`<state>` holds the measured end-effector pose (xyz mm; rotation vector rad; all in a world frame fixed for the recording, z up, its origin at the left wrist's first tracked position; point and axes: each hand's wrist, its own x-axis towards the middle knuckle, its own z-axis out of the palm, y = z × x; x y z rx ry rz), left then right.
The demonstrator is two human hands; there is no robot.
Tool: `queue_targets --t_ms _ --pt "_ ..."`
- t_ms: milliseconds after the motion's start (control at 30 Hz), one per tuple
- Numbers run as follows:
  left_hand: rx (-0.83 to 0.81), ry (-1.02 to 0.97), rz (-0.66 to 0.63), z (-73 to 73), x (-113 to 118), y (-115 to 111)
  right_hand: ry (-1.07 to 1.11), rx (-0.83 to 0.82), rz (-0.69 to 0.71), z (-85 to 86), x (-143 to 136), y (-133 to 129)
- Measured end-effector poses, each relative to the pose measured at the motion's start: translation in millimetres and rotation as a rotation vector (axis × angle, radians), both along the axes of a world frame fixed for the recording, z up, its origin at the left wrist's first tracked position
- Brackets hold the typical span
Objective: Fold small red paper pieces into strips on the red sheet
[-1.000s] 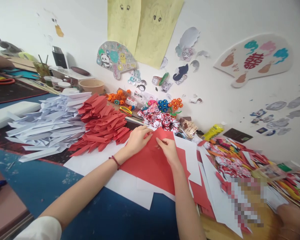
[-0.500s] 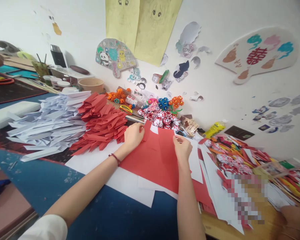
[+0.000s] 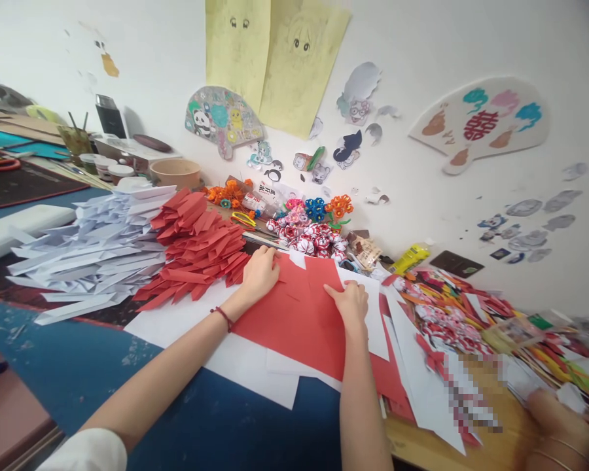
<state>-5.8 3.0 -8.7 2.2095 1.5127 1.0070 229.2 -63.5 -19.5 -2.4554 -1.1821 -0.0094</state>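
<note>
My left hand [image 3: 261, 273] has curled fingers at the upper left edge of a red paper sheet [image 3: 289, 327], gripping it. On the sheet's right side, my right hand [image 3: 352, 302] rests with the thumb stretched onto a red paper piece [image 3: 322, 284] and the fingers apart from it, over white paper. That red piece lies over the larger red sheet, its lower edge hard to make out. White sheets [image 3: 252, 374] lie beneath the red paper. Left of my left hand are a heap of folded red paper strips [image 3: 196, 242] and a heap of folded white paper strips [image 3: 98, 248].
Red-and-white paper balls [image 3: 314, 240] and small colourful flowers [image 3: 316, 209] stand along the wall. A yellow bottle [image 3: 411, 259] lies behind more paper pieces at right. Another person's hand [image 3: 552, 418] is at lower right, blurred. A beige bowl [image 3: 175, 173] sits at back left.
The small red flap raised in my left hand is now down flat. My right hand has slid slightly down and left, thumb spreading from the fingers. The view has shifted a little.
</note>
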Motion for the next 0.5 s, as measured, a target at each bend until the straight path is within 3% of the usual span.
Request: queue_targets --t_ms 167,300,400,500 --pt "0.02 -0.021 -0.031 -1.6 1 0 0.118 0.036 -0.017 -6.1 21 2" --pt "0.03 -0.009 -0.065 -3.8 3 0 0.229 0.189 -0.066 -5.1 33 3" --pt "0.099 0.024 -0.139 -0.5 4 -5 0.338 0.358 -0.049 -0.1 34 2" --pt "0.237 0.1 -0.252 8.5 6 -16 0.6 0.621 0.099 7.9 22 2"
